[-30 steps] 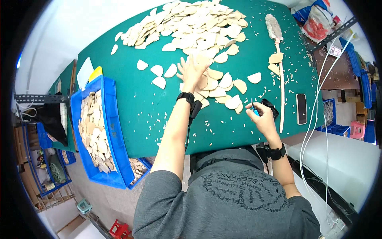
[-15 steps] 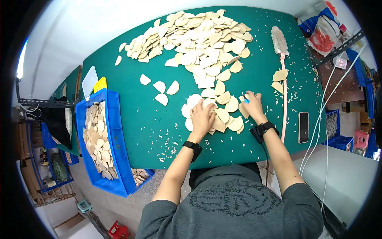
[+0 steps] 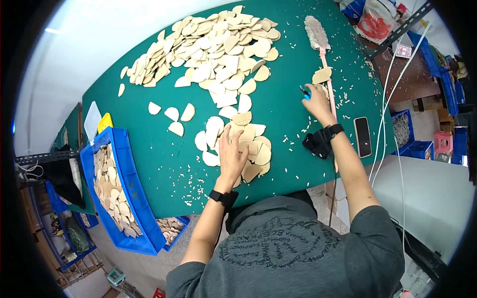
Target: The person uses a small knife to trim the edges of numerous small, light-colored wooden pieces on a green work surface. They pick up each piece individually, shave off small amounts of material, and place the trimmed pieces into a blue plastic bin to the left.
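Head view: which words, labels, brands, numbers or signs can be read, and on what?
Gray shirt: rounded block of dark lettering, partly legible, wording not copied.
Small pink-and-white item at upper right: marks too small to read.
Phone: dark screen, no readable text.

We see pale half-round pieces (image 3: 256,148) overlapping nearer us than the large heap (image 3: 214,53), a blue-and-black tool (image 3: 306,94) right of it.

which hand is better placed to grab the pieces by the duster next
Right, probably: the right hand is close to those pieces by the duster, though it holds a blue tool. The left hand is farther off, over the near cluster.
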`<control>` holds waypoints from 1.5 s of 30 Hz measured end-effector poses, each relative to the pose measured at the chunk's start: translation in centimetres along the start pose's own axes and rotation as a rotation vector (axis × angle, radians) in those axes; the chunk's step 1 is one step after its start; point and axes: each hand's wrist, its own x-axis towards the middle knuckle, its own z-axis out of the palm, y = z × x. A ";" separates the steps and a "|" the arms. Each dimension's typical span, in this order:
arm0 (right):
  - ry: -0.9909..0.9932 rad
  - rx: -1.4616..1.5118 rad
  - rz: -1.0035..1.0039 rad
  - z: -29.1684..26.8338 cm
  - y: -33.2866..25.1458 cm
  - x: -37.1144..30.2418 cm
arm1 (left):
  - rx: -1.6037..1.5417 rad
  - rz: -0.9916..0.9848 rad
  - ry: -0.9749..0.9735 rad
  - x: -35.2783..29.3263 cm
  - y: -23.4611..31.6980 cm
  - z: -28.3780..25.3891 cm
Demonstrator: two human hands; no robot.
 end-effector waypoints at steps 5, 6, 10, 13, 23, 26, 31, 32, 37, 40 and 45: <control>-0.139 -0.334 -0.104 -3.1 6.0 6.6 | -0.084 -0.150 -0.004 -2.4 1.3 -1.4; -0.195 -0.351 -0.089 -3.8 6.0 7.5 | -0.077 -0.188 -0.004 -3.3 1.3 -1.5; -0.428 -0.431 -0.151 -3.9 6.4 9.2 | -0.038 -0.299 -0.021 -5.8 1.8 -1.6; -0.512 -0.336 0.005 -3.0 6.2 8.0 | -0.055 -0.321 -0.035 -5.8 2.6 -1.1; -0.542 -0.010 -0.089 -1.6 3.2 3.0 | -0.164 -0.272 -0.090 -3.2 3.4 1.3; -0.601 0.176 -0.209 0.3 -0.6 0.5 | -0.117 -0.298 -0.110 -4.1 2.9 1.2; -0.768 0.545 -0.202 0.0 -8.2 -3.4 | -0.084 -0.359 0.012 -6.2 1.1 0.9; -0.760 0.537 -0.162 -0.5 -8.0 -3.6 | -0.084 -0.410 0.039 -6.6 0.6 0.5; -0.637 0.514 -0.075 -1.0 -5.2 -5.5 | 0.100 -0.694 0.205 -8.0 -4.1 -1.1; -0.696 0.798 0.171 -1.4 -6.1 -9.0 | 0.161 -0.806 0.238 -7.7 -8.1 -0.4; -0.705 1.088 0.489 -1.8 -9.0 -14.5 | -0.074 -0.790 0.072 -6.9 -11.4 -0.5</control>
